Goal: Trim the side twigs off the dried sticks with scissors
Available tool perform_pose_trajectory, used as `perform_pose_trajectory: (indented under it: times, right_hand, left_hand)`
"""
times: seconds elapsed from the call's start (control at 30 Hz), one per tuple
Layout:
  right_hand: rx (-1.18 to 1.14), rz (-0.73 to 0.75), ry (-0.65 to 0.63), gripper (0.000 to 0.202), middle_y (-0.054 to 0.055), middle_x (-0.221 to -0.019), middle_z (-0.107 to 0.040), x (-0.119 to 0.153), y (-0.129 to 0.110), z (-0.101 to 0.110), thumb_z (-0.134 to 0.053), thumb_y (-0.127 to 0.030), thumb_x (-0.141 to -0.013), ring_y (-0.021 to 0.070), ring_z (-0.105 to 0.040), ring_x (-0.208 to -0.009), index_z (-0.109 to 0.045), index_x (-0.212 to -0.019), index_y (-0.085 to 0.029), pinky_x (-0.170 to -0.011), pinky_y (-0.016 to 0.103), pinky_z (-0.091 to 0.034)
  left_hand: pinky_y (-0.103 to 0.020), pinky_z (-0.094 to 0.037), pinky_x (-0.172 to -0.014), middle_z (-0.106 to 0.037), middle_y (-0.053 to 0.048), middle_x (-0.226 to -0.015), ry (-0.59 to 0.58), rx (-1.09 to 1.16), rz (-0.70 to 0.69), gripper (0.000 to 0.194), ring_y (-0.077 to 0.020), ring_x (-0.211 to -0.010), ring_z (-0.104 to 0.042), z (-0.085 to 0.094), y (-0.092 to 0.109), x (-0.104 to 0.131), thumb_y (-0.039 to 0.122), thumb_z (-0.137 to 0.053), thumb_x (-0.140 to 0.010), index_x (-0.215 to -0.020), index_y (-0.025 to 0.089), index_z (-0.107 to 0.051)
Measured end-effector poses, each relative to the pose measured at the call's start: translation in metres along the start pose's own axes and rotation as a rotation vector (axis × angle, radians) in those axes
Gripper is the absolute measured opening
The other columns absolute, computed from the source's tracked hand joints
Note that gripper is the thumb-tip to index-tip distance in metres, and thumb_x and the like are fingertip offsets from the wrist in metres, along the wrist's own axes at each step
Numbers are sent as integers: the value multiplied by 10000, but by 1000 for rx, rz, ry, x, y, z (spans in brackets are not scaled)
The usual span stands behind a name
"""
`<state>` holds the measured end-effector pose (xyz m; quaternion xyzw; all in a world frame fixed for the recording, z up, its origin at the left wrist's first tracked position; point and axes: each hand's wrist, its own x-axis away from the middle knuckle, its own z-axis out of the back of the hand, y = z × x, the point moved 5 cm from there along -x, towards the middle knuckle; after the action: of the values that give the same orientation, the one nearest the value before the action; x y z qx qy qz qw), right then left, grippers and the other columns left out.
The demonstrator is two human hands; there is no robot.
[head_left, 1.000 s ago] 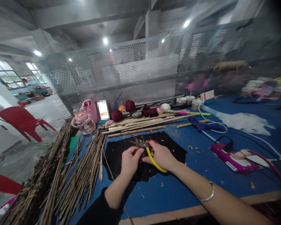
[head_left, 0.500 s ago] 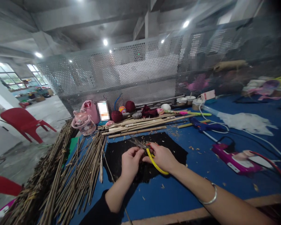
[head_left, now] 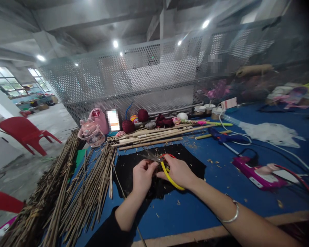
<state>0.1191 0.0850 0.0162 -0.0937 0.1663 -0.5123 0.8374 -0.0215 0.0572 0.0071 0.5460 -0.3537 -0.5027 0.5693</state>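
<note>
My right hand (head_left: 179, 171) is closed on scissors (head_left: 167, 171) with a yellow and a red handle. Their metal blades point left, slightly parted, above the fingers of my left hand (head_left: 143, 175). That hand is closed too, thumb against fingertips. What it pinches is too small and hidden to name. Both hands work close together over a black cloth (head_left: 187, 161) strewn with small chips. A thin stick (head_left: 141, 236) shows below my left forearm. To the left lies a spread of thin dry sticks (head_left: 90, 195).
A thicker bundle of twigs (head_left: 38, 195) runs along the left table edge. Behind the cloth are peeled sticks (head_left: 154, 134), dark red yarn balls (head_left: 128, 126) and a pink bucket (head_left: 96, 139). At right lie a blue glue gun (head_left: 225, 137) and a purple power strip (head_left: 260, 176) with cables.
The scissors' blades have tilted a little, and more of the red handle shows. Both hands stay in nearly the same place. The camera view has shifted slightly.
</note>
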Motion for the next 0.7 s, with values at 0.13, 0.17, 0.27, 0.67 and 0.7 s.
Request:
perform_pose_trajectory:
  times: [0.13,0.17,0.27,0.67,0.7]
  right_hand:
    - [14,36,49,451,55,-774,-576,0,-3,2,-544,-587,-661,195,-555,-700,-438,-825,-180,-543,248,-292]
    - [18,48,57,453,57,-775,-573,0,-4,2,-542,-588,-661,199,-552,-708,-437,-825,-179,-552,252,-300]
    - [23,74,61,456,63,-788,-569,-1,-5,1,-535,-587,-667,209,-550,-733,-439,-834,-174,-591,269,-329]
    - [51,-26,-60,510,50,-758,-626,0,-1,1,-481,-644,-674,228,-607,-693,-449,-904,-190,-539,259,-301]
    - [49,-27,-66,508,50,-763,-628,0,0,1,-480,-648,-671,226,-608,-696,-454,-895,-192,-538,257,-301]
  left_hand:
    - [-186,-388,-511,-595,4,-567,-2,-33,-34,241,-89,-512,-497,-1,3,1,363,-599,-680,-676,123,-620]
    - [-188,-390,-516,-597,3,-570,-1,-38,-41,242,-91,-516,-500,-1,4,2,364,-597,-683,-682,123,-624]
    - [-192,-398,-529,-606,-1,-582,4,-71,-55,238,-98,-531,-513,-2,4,4,361,-585,-696,-704,128,-634]
    - [-182,-391,-547,-621,-3,-621,31,-205,-173,230,-89,-550,-503,0,11,6,350,-535,-741,-720,150,-647]
    - [-178,-385,-532,-608,2,-598,34,-203,-168,233,-85,-534,-491,0,11,6,353,-535,-739,-704,149,-642]
